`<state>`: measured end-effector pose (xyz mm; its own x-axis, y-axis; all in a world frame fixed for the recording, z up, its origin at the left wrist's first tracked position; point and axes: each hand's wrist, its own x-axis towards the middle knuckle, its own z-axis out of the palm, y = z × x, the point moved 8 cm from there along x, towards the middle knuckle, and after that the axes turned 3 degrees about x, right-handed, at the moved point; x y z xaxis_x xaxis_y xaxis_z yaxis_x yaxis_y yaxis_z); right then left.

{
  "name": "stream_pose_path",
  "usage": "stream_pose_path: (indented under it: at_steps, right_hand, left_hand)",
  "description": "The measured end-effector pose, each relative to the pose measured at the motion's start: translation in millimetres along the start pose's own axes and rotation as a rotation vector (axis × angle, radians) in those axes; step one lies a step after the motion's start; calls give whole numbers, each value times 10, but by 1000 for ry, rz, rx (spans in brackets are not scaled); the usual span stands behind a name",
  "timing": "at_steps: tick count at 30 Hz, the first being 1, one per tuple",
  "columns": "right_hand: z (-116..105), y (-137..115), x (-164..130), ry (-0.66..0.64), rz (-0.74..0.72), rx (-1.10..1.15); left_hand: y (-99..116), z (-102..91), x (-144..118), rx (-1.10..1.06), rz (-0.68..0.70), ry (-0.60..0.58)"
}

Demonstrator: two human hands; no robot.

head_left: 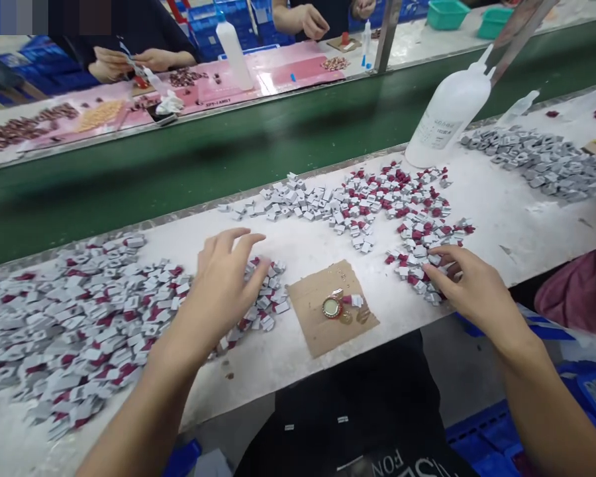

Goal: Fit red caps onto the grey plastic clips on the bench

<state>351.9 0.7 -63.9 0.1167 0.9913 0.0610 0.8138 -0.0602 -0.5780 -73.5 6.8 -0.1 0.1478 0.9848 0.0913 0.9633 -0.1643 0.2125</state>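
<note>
My left hand (226, 285) hovers, fingers apart, over the edge of a pile of small grey-and-maroon plastic pieces (271, 301); nothing shows in it. At the near end of another heap (417, 228), my right hand (469, 285) has its thumb and index fingertips close together around a small grey piece (433, 260). Its other fingers are curled and partly hidden. Between my hands lies a square of brown cardboard (310, 324). On it sit a bottle cap (332, 307) with glossy liquid inside and one grey-and-maroon piece (353, 301), among clear shiny smears.
A large pile of similar pieces (79, 318) covers the left of the white table. A white squeeze bottle (444, 119) stands at the back right, beside plain grey pieces (541, 159). Beyond a green divider (228, 159), other people's hands work. A maroon sleeve (579, 291) is at right.
</note>
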Motion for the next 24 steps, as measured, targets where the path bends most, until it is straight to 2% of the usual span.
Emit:
stream_pose_path:
  at_steps: [2,5,8,11,15,17,24]
  right_hand:
    - [-18,29,15,7,-11,56]
    - [-129,36,-5,84,-13,88]
    - [-263,-4,-82,187,19,144]
    - [-330,-115,-196,242,5,335]
    - [-178,-248,-334,125,42,718]
    - [-59,-323,-395,42,67,830]
    - [287,-600,-493,-152,46,932]
  left_hand:
    - [121,80,270,-2,74,-51]
    - [303,286,646,-11,158,-110]
    - [451,500,938,40,212,-99]
    - [516,648,1106,102,230,-70]
    - [491,726,1164,126,224,-72]
    - [484,720,1147,104,233,-66]
    - [521,611,958,-28,175,-133]
